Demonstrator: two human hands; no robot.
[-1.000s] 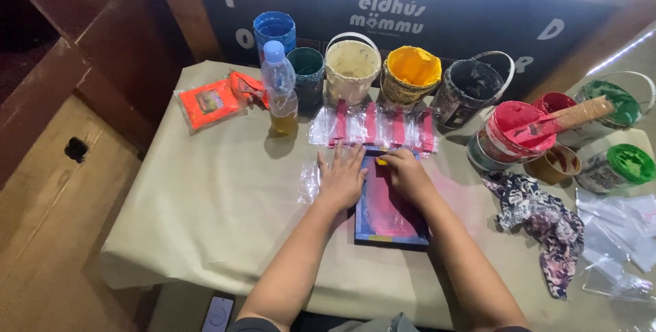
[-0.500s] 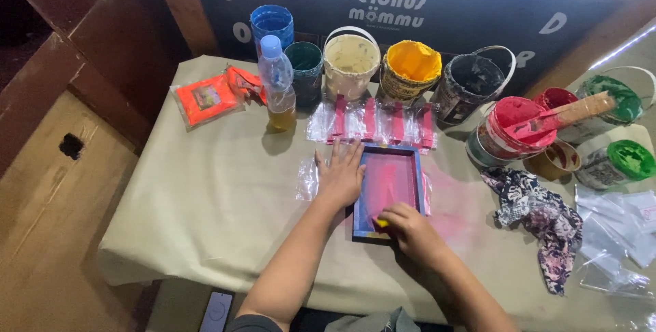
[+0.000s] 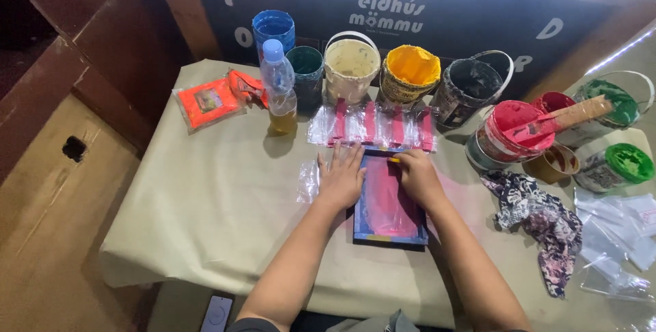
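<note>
Left grip (image 3: 339, 180) lay open, palm flat on the blue-framed screen (image 3: 389, 203)'s left edge; right grip (image 3: 418, 176) apparently closed on a squeegee (image 3: 394, 160) on the tabletop (image 3: 205, 195).

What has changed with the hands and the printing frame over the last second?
The right hand slid from the near end of the small printing frame back up to its far end, pressing a yellow-edged scraper whose grip stays hidden under the fingers. Pink ink covers the screen. The left hand stayed flat on the frame's left edge, and the paint buckets and bottle did not move.
</note>
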